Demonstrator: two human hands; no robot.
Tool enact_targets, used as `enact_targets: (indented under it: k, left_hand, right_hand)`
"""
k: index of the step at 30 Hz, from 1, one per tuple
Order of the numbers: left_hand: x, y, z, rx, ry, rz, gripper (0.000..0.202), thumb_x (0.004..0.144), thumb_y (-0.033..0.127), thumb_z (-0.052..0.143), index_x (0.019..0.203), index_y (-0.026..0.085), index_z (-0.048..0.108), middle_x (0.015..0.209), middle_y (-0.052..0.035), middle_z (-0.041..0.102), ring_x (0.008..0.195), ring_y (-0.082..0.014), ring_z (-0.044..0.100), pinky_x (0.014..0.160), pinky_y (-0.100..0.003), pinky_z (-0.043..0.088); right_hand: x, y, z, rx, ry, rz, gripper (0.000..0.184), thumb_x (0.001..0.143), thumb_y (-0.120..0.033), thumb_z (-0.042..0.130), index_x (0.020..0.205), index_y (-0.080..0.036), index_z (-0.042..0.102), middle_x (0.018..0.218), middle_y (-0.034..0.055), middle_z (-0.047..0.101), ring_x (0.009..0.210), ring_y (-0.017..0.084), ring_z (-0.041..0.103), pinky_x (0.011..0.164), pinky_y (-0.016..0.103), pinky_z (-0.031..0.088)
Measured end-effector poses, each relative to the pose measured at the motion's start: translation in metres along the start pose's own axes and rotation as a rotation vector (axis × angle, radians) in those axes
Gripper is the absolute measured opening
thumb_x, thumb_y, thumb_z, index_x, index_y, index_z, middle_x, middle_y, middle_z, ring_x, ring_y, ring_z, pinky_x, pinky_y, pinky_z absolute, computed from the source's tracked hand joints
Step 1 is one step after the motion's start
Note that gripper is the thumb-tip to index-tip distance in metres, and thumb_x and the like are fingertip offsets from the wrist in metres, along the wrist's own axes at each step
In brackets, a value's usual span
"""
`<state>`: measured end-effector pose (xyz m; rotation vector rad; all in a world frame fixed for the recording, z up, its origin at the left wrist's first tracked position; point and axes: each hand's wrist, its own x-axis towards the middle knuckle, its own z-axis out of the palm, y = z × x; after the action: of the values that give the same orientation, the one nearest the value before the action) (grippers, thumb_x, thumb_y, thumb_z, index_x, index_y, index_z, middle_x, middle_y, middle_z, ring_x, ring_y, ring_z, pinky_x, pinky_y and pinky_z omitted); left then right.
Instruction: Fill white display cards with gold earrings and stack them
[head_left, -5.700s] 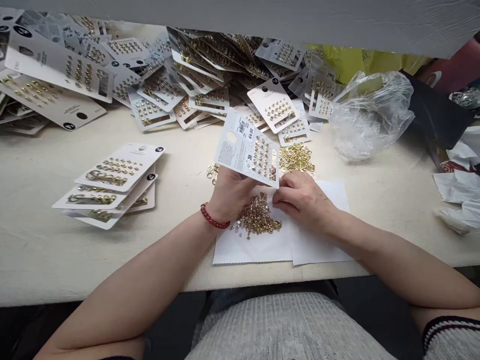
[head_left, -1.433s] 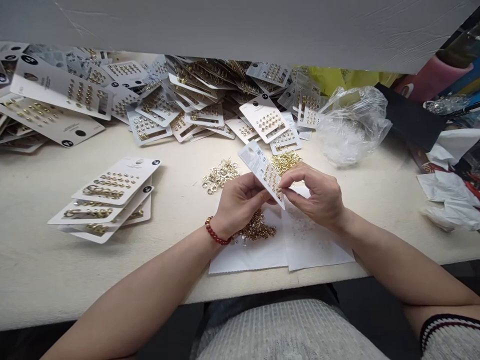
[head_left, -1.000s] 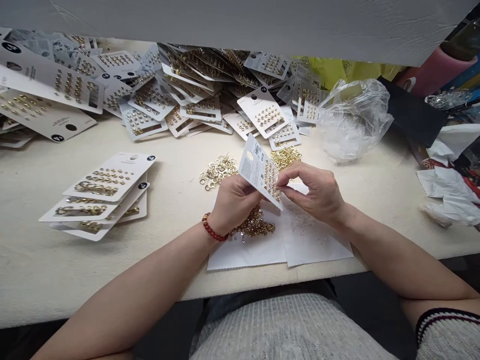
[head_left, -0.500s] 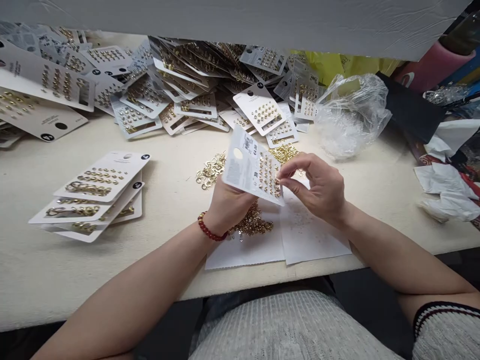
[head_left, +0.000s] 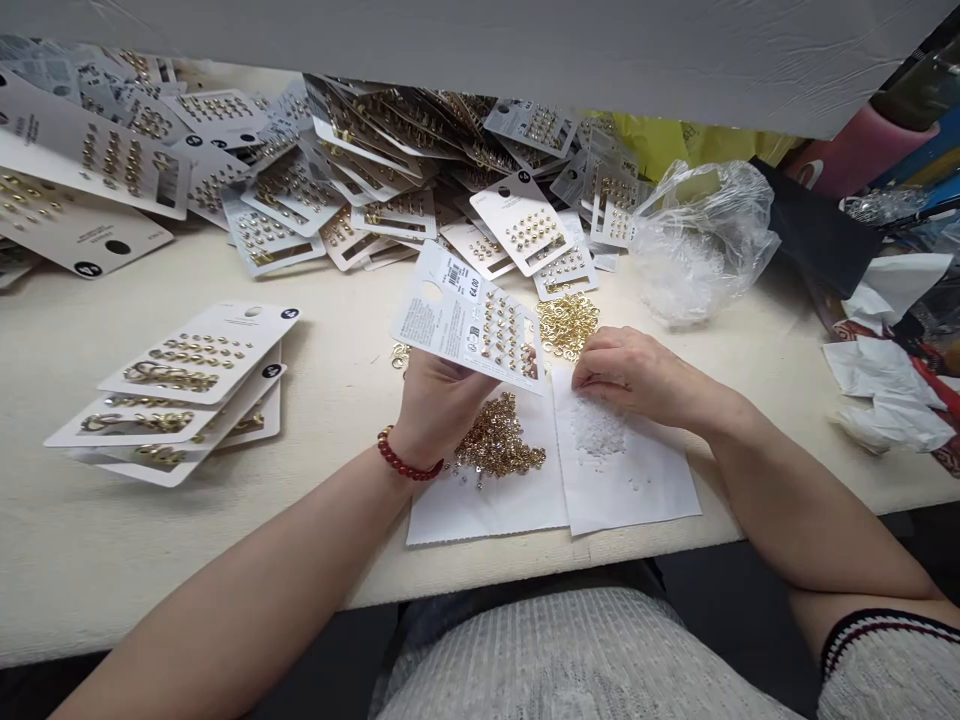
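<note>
My left hand (head_left: 435,405), with a red bead bracelet on the wrist, holds up a white earring card (head_left: 465,318), its back with price sticker facing me. My right hand (head_left: 637,372) rests fingers-down on a white paper sheet (head_left: 637,480), pinching at a small heap of clear earring backs (head_left: 598,437). Whether it holds one is not visible. A pile of gold studs (head_left: 501,450) lies on a second sheet (head_left: 480,505) under the card. Loose gold hoops (head_left: 568,325) lie just beyond my right hand.
A stack of filled cards (head_left: 180,395) sits at the left. A big heap of cards (head_left: 337,170) covers the back of the cream table (head_left: 112,540). A crumpled clear plastic bag (head_left: 701,240) and white wrappings (head_left: 892,400) lie at the right.
My right hand has dropped from the card's edge down to the clear backs on the paper. My left hand has tilted the card flatter and shifted it left.
</note>
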<state>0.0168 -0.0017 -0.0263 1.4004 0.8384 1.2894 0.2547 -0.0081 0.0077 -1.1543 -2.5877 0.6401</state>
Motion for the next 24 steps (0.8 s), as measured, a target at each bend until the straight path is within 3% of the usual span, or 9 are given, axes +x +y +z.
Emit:
enact_targets:
  k: [6, 9, 13, 18, 24]
  left_hand:
    - [-0.0021, 0.0018, 0.0001, 0.051, -0.039, 0.030, 0.010, 0.080, 0.031, 0.080, 0.089, 0.029, 0.075, 0.095, 0.0002, 0.078, 0.089, -0.0182, 0.074, 0.076, -0.034, 0.068]
    - [-0.0024, 0.0032, 0.0010, 0.078, -0.052, 0.014, 0.006, 0.081, 0.030, 0.078, 0.086, 0.027, 0.075, 0.090, -0.0017, 0.078, 0.090, -0.0197, 0.075, 0.072, -0.033, 0.068]
    - [-0.0022, 0.0037, 0.0014, 0.088, -0.042, 0.036, 0.006, 0.080, 0.032, 0.079, 0.084, 0.028, 0.076, 0.084, -0.0012, 0.078, 0.096, -0.0211, 0.075, 0.080, -0.035, 0.068]
    - [-0.0021, 0.0030, 0.0010, 0.089, -0.031, 0.030, 0.009, 0.079, 0.035, 0.080, 0.084, 0.029, 0.076, 0.086, -0.0009, 0.078, 0.089, -0.0199, 0.075, 0.081, -0.037, 0.068]
    - [-0.0015, 0.0041, 0.0011, 0.125, -0.027, 0.044, 0.011, 0.080, 0.038, 0.079, 0.080, 0.027, 0.076, 0.085, -0.0011, 0.079, 0.084, -0.0188, 0.075, 0.083, -0.037, 0.067]
  right_hand:
    - [0.0008, -0.0080, 0.0010, -0.079, 0.023, 0.012, 0.016, 0.092, -0.014, 0.051, 0.079, -0.018, 0.059, 0.080, 0.0039, 0.062, 0.076, 0.016, 0.051, 0.071, 0.032, 0.037]
    - [0.0003, -0.0094, -0.0004, -0.076, 0.024, -0.018, 0.016, 0.093, -0.013, 0.047, 0.080, -0.018, 0.055, 0.078, 0.0036, 0.059, 0.073, 0.015, 0.047, 0.069, 0.031, 0.037]
    - [-0.0005, -0.0090, -0.0020, -0.052, 0.001, -0.054, 0.016, 0.094, -0.013, 0.046, 0.080, -0.018, 0.053, 0.078, 0.0034, 0.059, 0.072, 0.015, 0.048, 0.068, 0.030, 0.039]
    - [-0.0005, -0.0076, -0.0029, -0.068, -0.028, -0.058, 0.015, 0.091, -0.010, 0.049, 0.080, -0.019, 0.056, 0.077, 0.0029, 0.063, 0.069, 0.014, 0.051, 0.068, 0.030, 0.039]
    - [-0.0009, -0.0049, -0.0036, -0.070, 0.053, -0.035, 0.021, 0.091, -0.007, 0.045, 0.084, -0.018, 0.061, 0.079, 0.0043, 0.065, 0.074, 0.015, 0.055, 0.071, 0.031, 0.041]
